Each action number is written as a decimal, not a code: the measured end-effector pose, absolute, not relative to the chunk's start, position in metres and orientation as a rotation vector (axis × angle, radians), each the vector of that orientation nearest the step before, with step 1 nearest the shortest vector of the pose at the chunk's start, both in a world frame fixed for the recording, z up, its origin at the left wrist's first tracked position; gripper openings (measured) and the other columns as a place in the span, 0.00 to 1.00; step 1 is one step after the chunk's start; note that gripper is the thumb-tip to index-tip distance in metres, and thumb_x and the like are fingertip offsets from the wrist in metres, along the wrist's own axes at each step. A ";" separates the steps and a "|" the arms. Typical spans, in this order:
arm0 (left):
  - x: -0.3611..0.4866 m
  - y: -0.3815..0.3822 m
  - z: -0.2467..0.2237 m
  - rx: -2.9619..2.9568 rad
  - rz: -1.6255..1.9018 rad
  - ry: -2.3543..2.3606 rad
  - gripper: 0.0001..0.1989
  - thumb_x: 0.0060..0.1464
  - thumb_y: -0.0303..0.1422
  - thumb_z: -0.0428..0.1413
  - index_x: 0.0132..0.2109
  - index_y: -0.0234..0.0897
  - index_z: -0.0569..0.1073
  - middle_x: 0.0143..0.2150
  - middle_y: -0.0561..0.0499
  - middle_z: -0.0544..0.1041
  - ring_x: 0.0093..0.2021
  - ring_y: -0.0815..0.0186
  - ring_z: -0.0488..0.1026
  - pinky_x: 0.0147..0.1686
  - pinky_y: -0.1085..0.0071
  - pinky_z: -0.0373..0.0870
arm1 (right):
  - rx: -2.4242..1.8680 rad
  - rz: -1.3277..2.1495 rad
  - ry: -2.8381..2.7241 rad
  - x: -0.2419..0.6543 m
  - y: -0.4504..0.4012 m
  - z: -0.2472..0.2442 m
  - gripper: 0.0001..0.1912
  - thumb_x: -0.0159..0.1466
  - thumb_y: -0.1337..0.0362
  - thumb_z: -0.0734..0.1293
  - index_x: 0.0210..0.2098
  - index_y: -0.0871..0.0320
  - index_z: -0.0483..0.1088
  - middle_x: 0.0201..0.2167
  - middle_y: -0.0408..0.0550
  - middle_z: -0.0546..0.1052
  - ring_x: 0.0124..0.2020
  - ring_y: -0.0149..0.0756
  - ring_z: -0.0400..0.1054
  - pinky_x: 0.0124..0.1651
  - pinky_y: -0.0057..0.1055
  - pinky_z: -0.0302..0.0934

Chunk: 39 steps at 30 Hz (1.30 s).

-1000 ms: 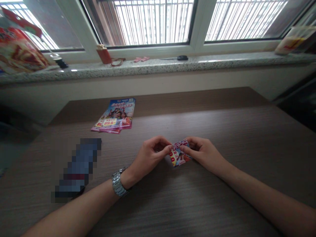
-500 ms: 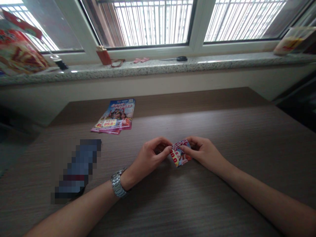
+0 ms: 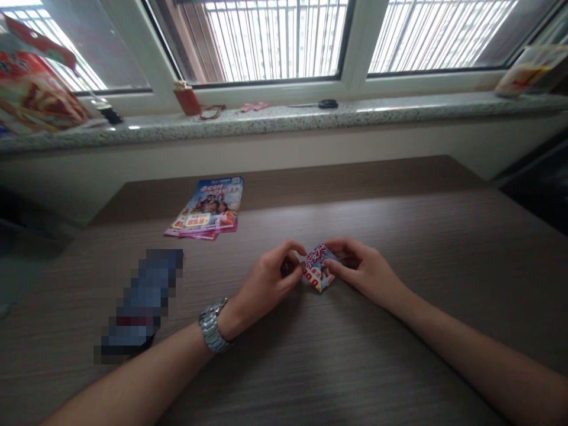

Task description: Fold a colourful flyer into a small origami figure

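Holding: the right hand (image 3: 368, 269) grips a small printed paper (image 3: 315, 271), its thumb lying across the front and its fingers mostly hidden behind.
Left hand (image 3: 271, 269): at the paper's left corner, thumb and forefinger curled with a gap between them; whether it pinches the corner, I cannot tell.
Paper: between the two hands, at the middle of the brown table (image 3: 399, 213), turned corner-up like a diamond, red lettering along its upper left, a yellow patch lower down.
Watch (image 3: 214, 325): metal band, on the left wrist.
Flyers (image 3: 208, 204): a small uneven stack, flat on the table beyond the left hand.
Dark object (image 3: 144, 299): on the table left of the left hand, blurred into blocks, too unclear to name.
Windowsill (image 3: 377, 112): speckled stone, bearing scissors (image 3: 327, 104), pink pieces (image 3: 254, 107), a small red case (image 3: 187, 100) and, leftmost, a food packet (image 3: 38, 94).
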<state>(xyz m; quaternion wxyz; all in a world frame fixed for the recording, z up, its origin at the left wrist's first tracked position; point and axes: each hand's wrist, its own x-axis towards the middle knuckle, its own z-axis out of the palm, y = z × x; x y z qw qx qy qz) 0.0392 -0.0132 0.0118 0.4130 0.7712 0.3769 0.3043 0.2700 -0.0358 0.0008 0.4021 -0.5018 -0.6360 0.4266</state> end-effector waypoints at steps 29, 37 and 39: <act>0.031 -0.004 0.008 2.772 0.520 0.765 0.14 0.70 0.33 0.51 0.59 0.42 0.72 0.58 0.46 0.75 0.56 0.59 0.73 0.57 0.58 0.72 | -1.109 0.246 -2.380 0.279 -0.030 -0.005 0.13 0.71 0.62 0.65 0.53 0.52 0.76 0.56 0.52 0.77 0.55 0.46 0.72 0.57 0.46 0.68; 0.028 -0.009 0.018 2.947 0.304 0.649 0.21 0.70 0.41 0.49 0.64 0.40 0.67 0.67 0.40 0.67 0.65 0.51 0.66 0.63 0.53 0.68 | -1.039 0.215 -2.482 0.291 -0.026 -0.005 0.17 0.72 0.64 0.64 0.59 0.52 0.72 0.60 0.51 0.75 0.60 0.46 0.69 0.61 0.48 0.66; 0.028 -0.011 0.019 2.956 0.269 0.669 0.22 0.70 0.43 0.49 0.65 0.39 0.67 0.68 0.38 0.66 0.67 0.49 0.65 0.64 0.52 0.67 | -1.036 0.205 -2.501 0.293 -0.026 -0.005 0.17 0.72 0.64 0.64 0.58 0.52 0.73 0.60 0.52 0.75 0.61 0.47 0.69 0.62 0.48 0.65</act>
